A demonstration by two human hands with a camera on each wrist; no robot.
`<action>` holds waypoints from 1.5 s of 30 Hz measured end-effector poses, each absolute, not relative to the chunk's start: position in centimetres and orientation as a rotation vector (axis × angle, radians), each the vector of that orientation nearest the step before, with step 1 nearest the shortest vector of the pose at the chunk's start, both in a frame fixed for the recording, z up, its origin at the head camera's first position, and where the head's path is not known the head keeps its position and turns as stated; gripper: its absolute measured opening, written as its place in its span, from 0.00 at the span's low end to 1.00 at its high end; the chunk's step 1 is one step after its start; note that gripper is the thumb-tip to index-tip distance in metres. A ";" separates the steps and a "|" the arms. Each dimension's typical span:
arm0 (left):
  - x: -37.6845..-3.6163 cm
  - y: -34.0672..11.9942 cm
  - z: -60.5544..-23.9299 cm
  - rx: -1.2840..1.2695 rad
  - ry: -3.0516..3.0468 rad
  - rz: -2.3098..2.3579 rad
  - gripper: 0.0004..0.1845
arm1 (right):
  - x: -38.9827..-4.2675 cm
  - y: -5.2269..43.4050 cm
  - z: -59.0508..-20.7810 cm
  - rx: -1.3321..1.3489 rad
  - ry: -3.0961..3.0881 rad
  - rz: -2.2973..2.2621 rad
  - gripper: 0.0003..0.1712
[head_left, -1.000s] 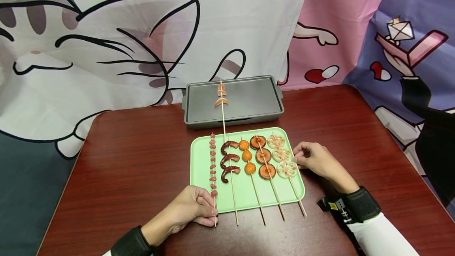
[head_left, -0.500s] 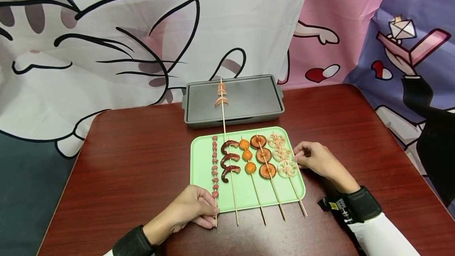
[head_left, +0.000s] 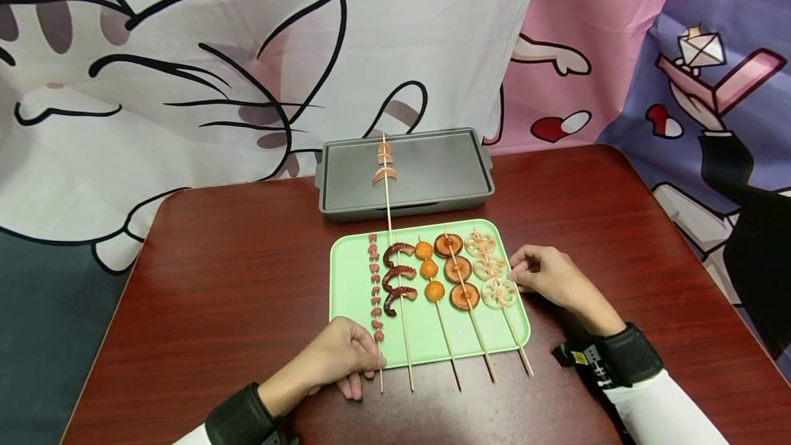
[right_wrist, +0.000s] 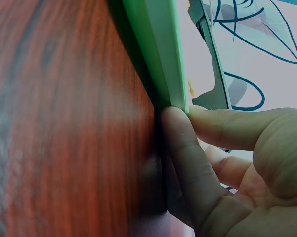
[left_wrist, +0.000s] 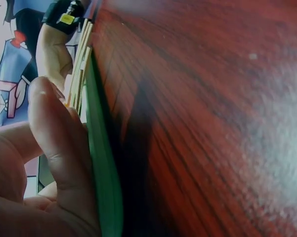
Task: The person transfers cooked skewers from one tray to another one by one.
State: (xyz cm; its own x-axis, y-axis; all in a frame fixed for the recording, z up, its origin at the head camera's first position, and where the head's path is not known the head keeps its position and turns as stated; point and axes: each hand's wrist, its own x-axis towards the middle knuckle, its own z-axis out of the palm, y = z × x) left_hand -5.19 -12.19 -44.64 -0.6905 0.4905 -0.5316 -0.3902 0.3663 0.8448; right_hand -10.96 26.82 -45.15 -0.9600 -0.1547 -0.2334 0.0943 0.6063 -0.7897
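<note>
My left hand (head_left: pixel 346 356) is at the near left corner of the light green tray (head_left: pixel 426 356), its thumb and forefinger pinching the stick of a skewer of small reddish pieces (head_left: pixel 375 287). That skewer lies along the tray's left side. In the left wrist view, the fingers (left_wrist: pixel 59 143) overlap the tray's edge and hide the grip. My right hand (head_left: pixel 546 277) pinches the tray's right edge between thumb and fingers. Between the hands lie skewers of octopus tentacles (head_left: pixel 400 273), orange balls (head_left: pixel 429 269), mushroom caps (head_left: pixel 457 269) and lotus root slices (head_left: pixel 498 292).
A grey rectangular pan (head_left: pixel 445 163) stands behind the tray. One skewer of pale curved pieces (head_left: pixel 384 174) lies over it, its stick running down onto the tray. The reddish-brown table (head_left: pixel 247 266) meets a printed cloth (head_left: pixel 247 53) at the back.
My left hand has shifted slightly right with the stick of the reddish skewer, and its lower fingers have spread apart a little. The right hand stays on the tray's edge.
</note>
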 end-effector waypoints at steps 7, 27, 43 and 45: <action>-5.2 -12.1 -44.6 0.180 1.940 1.374 0.12 | -10.9 26.8 -45.1 -0.036 2.542 -1.290 0.05; -5.5 -12.3 -44.2 0.195 1.982 1.324 0.11 | -11.1 26.9 -45.2 -0.026 2.550 -1.258 0.06; -9.4 -14.1 -40.4 0.240 2.194 1.319 0.12 | -11.0 26.9 -45.2 -0.042 2.543 -1.276 0.05; -9.8 -14.2 -40.1 0.246 2.235 1.317 0.12 | -11.0 26.9 -45.2 -0.038 2.541 -1.277 0.05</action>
State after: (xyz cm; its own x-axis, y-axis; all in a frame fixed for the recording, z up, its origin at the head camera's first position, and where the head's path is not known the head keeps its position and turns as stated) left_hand -9.83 -14.18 -40.14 -0.8432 0.4087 -0.3493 -0.1077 0.5082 0.8545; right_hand -10.96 26.85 -45.20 -0.9556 -0.1553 -0.2504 0.1082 0.6055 -0.7885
